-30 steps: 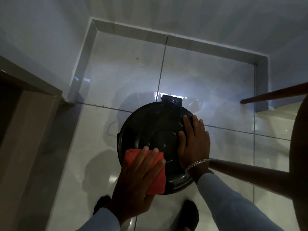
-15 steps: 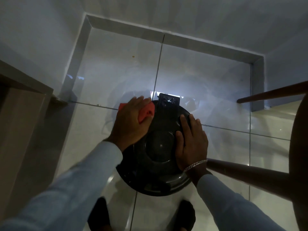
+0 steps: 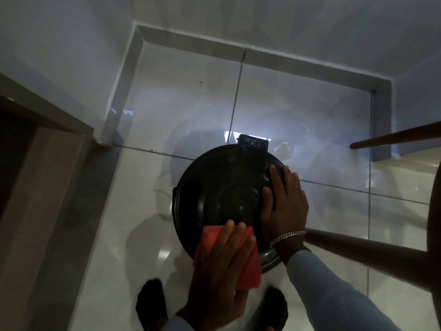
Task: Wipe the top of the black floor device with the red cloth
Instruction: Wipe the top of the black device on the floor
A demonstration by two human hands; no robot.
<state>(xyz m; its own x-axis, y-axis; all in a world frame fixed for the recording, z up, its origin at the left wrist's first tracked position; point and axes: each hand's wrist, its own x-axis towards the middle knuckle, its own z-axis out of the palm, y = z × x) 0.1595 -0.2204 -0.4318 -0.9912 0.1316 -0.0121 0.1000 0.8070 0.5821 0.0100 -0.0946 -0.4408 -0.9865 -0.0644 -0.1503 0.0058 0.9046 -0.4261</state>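
A round black floor device (image 3: 214, 187) stands on the pale tiled floor, with a small black box-shaped part at its far edge. My left hand (image 3: 222, 275) lies flat on the red cloth (image 3: 250, 266), pressing it onto the device's near rim. My right hand (image 3: 284, 206) rests palm down on the right side of the device's top, fingers spread, a silver chain at the wrist. The near rim is hidden under the cloth and my left hand.
A wooden door frame (image 3: 35, 177) runs along the left. Dark wooden furniture legs (image 3: 372, 256) reach in from the right, one just beside my right wrist. A grey skirting (image 3: 238, 48) borders the floor at the walls. My two dark-socked feet (image 3: 150, 304) stand below the device.
My left hand has swept the red cloth from the device's far left edge back to its near rim. My right hand has stayed on the right side.
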